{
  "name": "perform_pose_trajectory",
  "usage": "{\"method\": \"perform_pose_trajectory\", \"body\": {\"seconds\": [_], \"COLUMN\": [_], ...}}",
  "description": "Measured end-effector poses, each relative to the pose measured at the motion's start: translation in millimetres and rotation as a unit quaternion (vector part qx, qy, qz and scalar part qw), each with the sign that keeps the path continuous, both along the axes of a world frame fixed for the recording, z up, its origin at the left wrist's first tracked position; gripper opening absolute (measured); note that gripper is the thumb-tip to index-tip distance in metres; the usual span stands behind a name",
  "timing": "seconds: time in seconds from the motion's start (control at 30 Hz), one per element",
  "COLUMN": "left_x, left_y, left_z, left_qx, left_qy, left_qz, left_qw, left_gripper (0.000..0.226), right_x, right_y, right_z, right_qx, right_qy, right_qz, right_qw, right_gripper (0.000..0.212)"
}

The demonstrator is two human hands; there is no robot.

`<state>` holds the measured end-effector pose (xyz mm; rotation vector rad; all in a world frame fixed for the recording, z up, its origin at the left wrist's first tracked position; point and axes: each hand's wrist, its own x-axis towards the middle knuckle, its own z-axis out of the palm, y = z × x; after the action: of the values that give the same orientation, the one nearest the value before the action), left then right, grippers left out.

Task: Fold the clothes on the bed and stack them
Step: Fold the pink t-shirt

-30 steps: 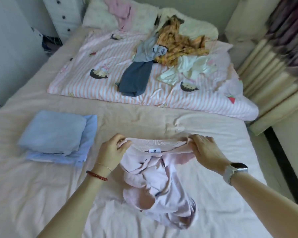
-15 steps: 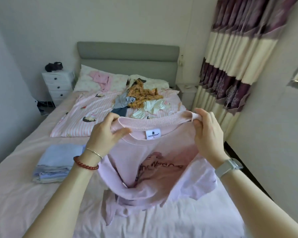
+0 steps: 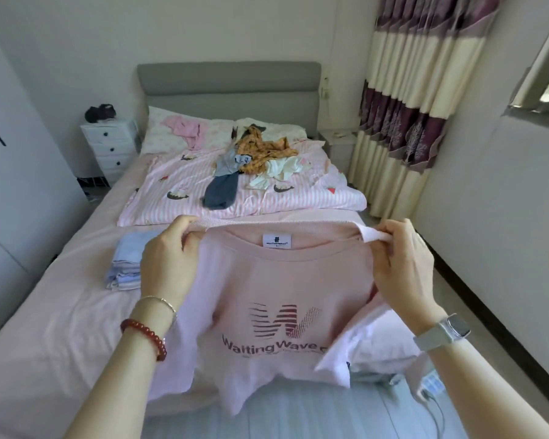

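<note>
While you hold the shirt up, the scene reads as follows.
Bed [image 3: 61,327]: pink sheet, grey headboard at the far end; it carries everything listed below.
Striped duvet [image 3: 298,201]: pink and white, bunched across the far half of the bed.
Pink T-shirt [image 3: 282,280]: raised in front of you above the near part of the bed, spread by the shoulders, neck label toward you, print reading "Waiting Wave"; hem hangs free.
Unfolded pile [image 3: 260,160]: orange patterned, grey, dark and pale garments heaped on the duvet, well apart from the shirt.
Folded stack [image 3: 127,264]: light blue pieces on the sheet, just beside your left wrist.
Left hand [image 3: 168,258]: your fingers are curled and pinch the shirt's left shoulder seam.
Right hand [image 3: 400,267]: your fingers pinch the right shoulder, fabric bunched at the fingertips.
</note>
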<state>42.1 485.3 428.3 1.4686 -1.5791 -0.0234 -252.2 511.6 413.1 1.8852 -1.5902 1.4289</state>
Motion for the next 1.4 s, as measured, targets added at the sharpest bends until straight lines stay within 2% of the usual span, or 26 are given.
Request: {"method": "perform_pose_trajectory", "body": {"seconds": [0.07, 0.13, 0.27, 0.37, 0.43, 0.53, 0.6, 0.67, 0.73, 0.8, 0.87, 0.97, 1.07, 1.2, 1.33, 1.4], "left_x": [1.0, 4.6, 11.5, 12.8, 11.7, 4.1, -3.5, -13.7, -27.2, -42.0, -57.7, -79.6, -96.8, -111.6, -125.2, -124.7], "left_y": [5.9, 2.0, -29.8, -71.9, -108.5, -174.5, -231.6, -303.5, -382.0, -457.6, -510.2, -534.5, -511.1, -459.4, -428.0, -421.1], "left_z": [0.9, 3.3, -1.9, -17.6, -31.1, -44.6, -53.6, -65.0, -78.0, -99.4, -130.2, -195.8, -273.5, -361.5, -428.4, -455.8], "left_qx": [0.004, 0.016, 0.086, 0.165, 0.203, 0.22, 0.213, 0.187, 0.161, 0.19, 0.271, 0.336, 0.41, 0.537, 0.616, 0.636], "left_qy": [0.08, 0.133, 0.175, 0.183, 0.184, 0.183, 0.166, 0.138, 0.076, 0.004, -0.046, -0.07, -0.085, -0.115, -0.145, -0.158], "left_qz": [-0.055, -0.12, -0.214, -0.24, -0.248, -0.25, -0.233, -0.169, -0.064, 0.042, 0.099, 0.097, 0.035, -0.03, -0.067, -0.07], "left_qw": [0.995, 0.984, 0.957, 0.939, 0.929, 0.925, 0.934, 0.958, 0.982, 0.981, 0.957, 0.934, 0.908, 0.835, 0.771, 0.752], "left_gripper": [0.005, 0.008, 0.014, 0.018, 0.013, 0.005, 0.007, 0.01, 0.013, 0.034, 0.062, 0.067, 0.059, 0.06, 0.064, 0.067], "right_x": [1.4, -2.0, -16.7, -25.8, -33.6, -47.0, -54.5, -57.9, -56.2, -51.5, -46.7, -40.9, -40.3, -46.1, -52.5, -55.7], "right_y": [5.8, 2.9, -21.0, -56.1, -92.0, -166.1, -229.8, -307.5, -393.4, -476.1, -538.3, -568.9, -545.2, -489.1, -437.5, -421.0], "right_z": [0.3, 1.3, -0.1, -13.8, -26.9, -44.4, -53.8, -63.1, -73.3, -92.0, -123.0, -184.5, -258.1, -337.5, -396.2, -417.6], "right_qx": [0.016, 0.017, 0.066, 0.127, 0.146, 0.167, 0.181, 0.19, 0.192, 0.252, 0.357, 0.45, 0.528, 0.63, 0.654, 0.647], "right_qy": [-0.031, -0.02, 0.028, 0.05, 0.053, 0.036, 0.029, 0.022, 0.009, 0.014, 0.046, 0.062, 0.044, 0.026, 0.114, 0.167], "right_qz": [-0.023, -0.037, -0.023, 0.023, 0.029, 0.012, 0.007, 0.002, -0.012, -0.018, -0.019, -0.012, 0.018, 0.003, 0.034, 0.053], "right_qw": [0.999, 0.999, 0.997, 0.99, 0.987, 0.985, 0.983, 0.982, 0.981, 0.967, 0.933, 0.891, 0.848, 0.776, 0.747, 0.742], "right_gripper": [0.018, 0.024, 0.046, 0.05, 0.048, 0.024, 0.011, 0.008, 0.015, 0.026, 0.041, 0.049, 0.047, 0.046, 0.053, 0.061]}}
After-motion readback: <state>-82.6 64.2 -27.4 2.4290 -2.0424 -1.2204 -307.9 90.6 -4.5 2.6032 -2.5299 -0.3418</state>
